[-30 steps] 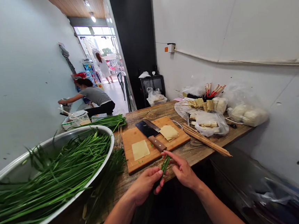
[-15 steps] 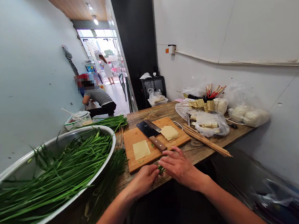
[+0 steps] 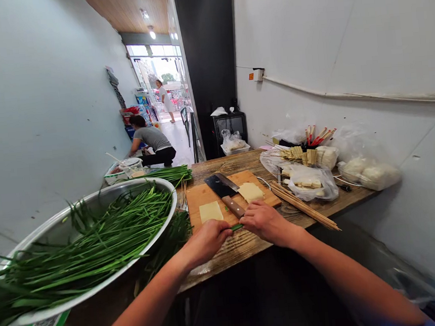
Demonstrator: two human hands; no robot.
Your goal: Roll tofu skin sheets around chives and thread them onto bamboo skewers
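1. Head view: the left hand [image 3: 205, 241] and the right hand [image 3: 265, 220] each pinch one end of a small green chive bundle [image 3: 237, 226], held over the wooden table [image 3: 243, 244] just in front of the cutting board [image 3: 205, 197].
2. Tofu sheets [image 3: 210, 212] and a cleaver [image 3: 225, 191] lie on the board.
3. The big metal bowl [image 3: 56, 230] is full of chives, so I think lots of work is left.

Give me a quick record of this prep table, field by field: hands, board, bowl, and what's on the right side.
Left hand: holds small chive bundle
Right hand: on the bundle's other end
Cutting board: cleaver, two stacks of pale sheets
Metal bowl: full of long chives
Right side: bamboo skewers, bagged food
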